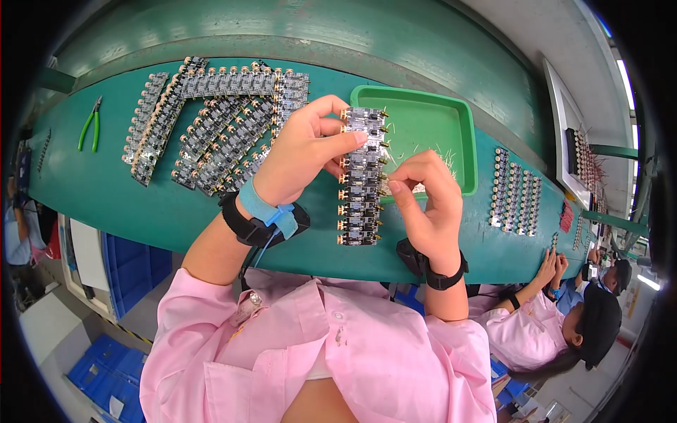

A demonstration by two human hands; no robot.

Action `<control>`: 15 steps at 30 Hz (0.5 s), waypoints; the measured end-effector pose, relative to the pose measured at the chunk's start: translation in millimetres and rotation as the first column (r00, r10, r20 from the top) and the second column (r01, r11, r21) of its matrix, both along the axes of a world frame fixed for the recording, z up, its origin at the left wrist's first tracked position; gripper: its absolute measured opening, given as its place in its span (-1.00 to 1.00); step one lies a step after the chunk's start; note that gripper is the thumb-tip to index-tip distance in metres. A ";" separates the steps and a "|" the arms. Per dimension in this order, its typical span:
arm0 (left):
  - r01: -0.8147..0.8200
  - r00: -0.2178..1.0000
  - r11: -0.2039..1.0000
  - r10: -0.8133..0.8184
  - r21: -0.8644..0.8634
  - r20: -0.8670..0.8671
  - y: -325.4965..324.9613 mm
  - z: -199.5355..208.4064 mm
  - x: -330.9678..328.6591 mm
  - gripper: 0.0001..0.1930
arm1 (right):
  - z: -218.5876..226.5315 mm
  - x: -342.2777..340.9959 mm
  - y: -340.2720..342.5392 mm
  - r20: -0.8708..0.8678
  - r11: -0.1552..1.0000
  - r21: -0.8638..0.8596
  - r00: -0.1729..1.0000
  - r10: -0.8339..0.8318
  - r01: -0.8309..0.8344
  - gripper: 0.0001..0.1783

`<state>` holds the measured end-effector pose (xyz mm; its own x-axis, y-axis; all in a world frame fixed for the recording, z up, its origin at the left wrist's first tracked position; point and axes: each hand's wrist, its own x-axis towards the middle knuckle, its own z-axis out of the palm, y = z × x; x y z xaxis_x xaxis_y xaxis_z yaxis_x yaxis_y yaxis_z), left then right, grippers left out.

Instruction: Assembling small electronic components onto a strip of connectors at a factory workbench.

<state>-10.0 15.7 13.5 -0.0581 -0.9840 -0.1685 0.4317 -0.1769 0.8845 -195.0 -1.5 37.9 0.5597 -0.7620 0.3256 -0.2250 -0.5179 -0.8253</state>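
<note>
My left hand [305, 144] grips a long strip of circuit boards [362, 176] by its upper left side, the thumb lying across the front. The strip hangs upright, with round brass-coloured parts along its left edge and small pins along its right. At the strip's right edge, around mid-height, my right hand [428, 197] has thumb and index finger pinched together; whatever they hold, if anything, is too small to make out. Behind the right hand lies a green tray [471, 151] holding thin pale offcuts. A blue wrist strap [262, 211] circles my left wrist.
Several more board strips [229, 134] lie piled on the green table [92, 180] at left, near green-handled cutters [89, 125]. Further strips [513, 194] stand in rows right of the tray. A co-worker in pink [536, 324] sits at the right, hands at the table edge.
</note>
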 end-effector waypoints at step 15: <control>0.011 1.000 1.000 -0.011 0.007 0.002 0.7 0.2 0.2 -0.82 | -1.6 -0.1 -0.4 -0.047 0.998 0.000 0.997 -0.064 0.064 -0.91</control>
